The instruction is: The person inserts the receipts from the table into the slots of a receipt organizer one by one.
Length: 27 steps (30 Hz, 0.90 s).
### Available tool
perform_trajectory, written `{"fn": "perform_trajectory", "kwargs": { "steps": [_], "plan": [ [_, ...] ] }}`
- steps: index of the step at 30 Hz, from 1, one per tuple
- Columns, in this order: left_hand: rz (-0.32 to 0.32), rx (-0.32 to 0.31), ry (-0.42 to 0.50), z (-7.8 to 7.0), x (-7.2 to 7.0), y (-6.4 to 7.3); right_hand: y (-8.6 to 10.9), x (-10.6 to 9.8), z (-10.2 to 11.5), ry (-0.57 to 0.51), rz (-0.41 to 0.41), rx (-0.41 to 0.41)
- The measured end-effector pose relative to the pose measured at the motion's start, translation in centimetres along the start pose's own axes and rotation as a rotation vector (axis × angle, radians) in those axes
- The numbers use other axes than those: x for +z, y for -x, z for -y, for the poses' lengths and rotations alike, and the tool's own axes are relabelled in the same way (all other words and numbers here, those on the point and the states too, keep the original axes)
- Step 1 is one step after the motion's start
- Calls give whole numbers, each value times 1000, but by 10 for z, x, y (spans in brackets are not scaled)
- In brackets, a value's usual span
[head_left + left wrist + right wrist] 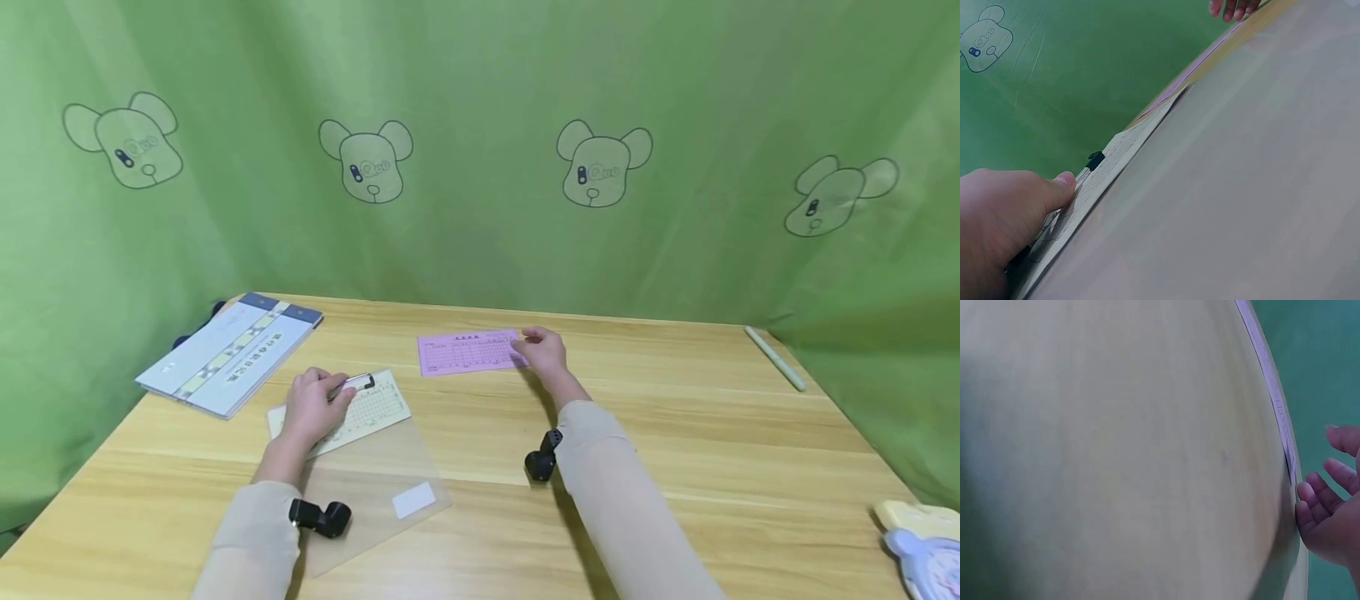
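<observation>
A see-through clipboard (375, 517) lies slanted at the front left of the table, a cream printed form (378, 408) across its far end. My left hand (311, 408) grips the clipboard's metal clip (365, 382), which has black ends. In the left wrist view, the thumb (1063, 187) presses on the clip over the paper. Farther back lies a pink printed form (467, 352), flat on the table. My right hand (546, 358) is at its right edge, fingertips overlapping the paper. The right wrist view shows those fingers (1319, 500) loosely spread, little-finger side down beside the pink strip.
A white and blue booklet (232, 354) lies at the back left, with something dark behind it. A pale green stick-like thing (775, 358) is near the right edge. A yellow block (918, 518) and a blue round object (930, 562) stand at the front right. Green curtain (480, 250) hangs behind.
</observation>
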<state>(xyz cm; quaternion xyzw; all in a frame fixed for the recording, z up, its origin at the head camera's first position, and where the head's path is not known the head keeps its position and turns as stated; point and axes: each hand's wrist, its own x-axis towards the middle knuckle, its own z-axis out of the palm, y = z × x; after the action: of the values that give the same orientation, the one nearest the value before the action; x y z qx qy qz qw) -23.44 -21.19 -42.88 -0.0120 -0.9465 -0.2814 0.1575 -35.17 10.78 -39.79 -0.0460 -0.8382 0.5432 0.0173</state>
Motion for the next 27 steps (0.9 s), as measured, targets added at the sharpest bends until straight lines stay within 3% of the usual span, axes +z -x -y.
{"fn": "perform_trajectory", "kwargs": {
  "steps": [5, 10, 20, 27],
  "plan": [
    [-4, 1, 5, 0, 1, 0, -2, 1, -5, 16, 35, -10],
    [1, -11, 18, 0, 3, -1, 0, 2, -9, 185, 51, -57],
    [15, -27, 23, -1, 2, -1, 1, 10, -15, 490, 35, -61],
    [4, -25, 22, 0, 1, 0, 3, 15, -14, 560, 30, -90]
  ]
}}
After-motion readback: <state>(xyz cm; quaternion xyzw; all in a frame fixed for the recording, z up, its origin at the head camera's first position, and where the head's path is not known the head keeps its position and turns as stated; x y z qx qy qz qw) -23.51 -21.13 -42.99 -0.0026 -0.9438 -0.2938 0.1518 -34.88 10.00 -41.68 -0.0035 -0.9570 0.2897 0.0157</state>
